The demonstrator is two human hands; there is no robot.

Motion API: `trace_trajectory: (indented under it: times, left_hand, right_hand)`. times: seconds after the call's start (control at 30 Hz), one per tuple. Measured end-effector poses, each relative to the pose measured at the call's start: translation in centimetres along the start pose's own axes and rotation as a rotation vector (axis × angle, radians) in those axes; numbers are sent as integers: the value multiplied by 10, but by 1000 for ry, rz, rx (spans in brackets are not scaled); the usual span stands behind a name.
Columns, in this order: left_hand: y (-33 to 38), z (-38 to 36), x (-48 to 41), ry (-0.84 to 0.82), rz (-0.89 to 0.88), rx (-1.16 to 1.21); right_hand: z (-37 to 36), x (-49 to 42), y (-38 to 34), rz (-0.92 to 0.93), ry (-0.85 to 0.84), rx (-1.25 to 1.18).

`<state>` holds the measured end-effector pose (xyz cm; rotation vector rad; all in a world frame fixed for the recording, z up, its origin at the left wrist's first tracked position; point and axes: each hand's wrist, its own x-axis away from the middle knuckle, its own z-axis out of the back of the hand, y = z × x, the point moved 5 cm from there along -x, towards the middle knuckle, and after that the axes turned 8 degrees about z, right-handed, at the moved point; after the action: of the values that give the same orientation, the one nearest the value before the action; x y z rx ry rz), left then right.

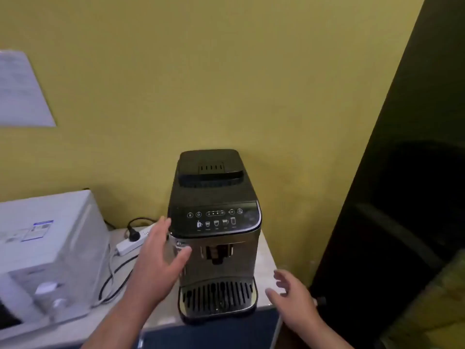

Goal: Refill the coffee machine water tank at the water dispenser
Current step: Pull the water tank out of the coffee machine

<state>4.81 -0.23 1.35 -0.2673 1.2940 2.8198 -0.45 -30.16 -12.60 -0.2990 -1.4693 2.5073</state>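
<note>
A black and silver coffee machine (216, 233) stands on a pale counter (266, 250) against a yellow wall. Its touch panel faces me, and the slotted drip tray (217, 298) sits at the counter's front edge. My left hand (158, 258) is open at the machine's left front corner, fingers spread, thumb against the silver front. My right hand (292, 295) hovers open to the right of the drip tray, apart from the machine. The water tank itself is not visible, and no water dispenser is in view.
A white microwave (47, 253) stands at the left. Between it and the machine lies a white power strip (130, 243) with a black plug and cables. A dark doorway or panel (402, 197) rises at the right. A paper sheet (20, 89) hangs on the wall.
</note>
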Motion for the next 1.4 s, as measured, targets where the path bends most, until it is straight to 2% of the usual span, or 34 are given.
trace_trajectory:
  times: [0.1, 0.27, 0.53, 0.73, 1.1, 1.4]
  left_hand:
    - [3, -5, -43, 6, -47, -69]
    - [-13, -29, -82, -211, -14, -246]
    - [-19, -37, -96, -211, -72, -322]
    - [-19, -36, -95, -215, -83, -336]
    - [-18, -37, -95, -210, -79, -318]
    - [-17, -37, -94, -208, -95, -293]
  right_hand:
    - [-20, -33, -13, 15, 23, 22]
    - [-53, -65, -17, -26, 15, 5]
    - [-74, -109, 1, -113, 93, -72]
    - [-86, -118, 8, -88, 119, -194]
    - [-80, -102, -1, -70, 215, -97]
    - [-90, -86, -4, -75, 324, -161]
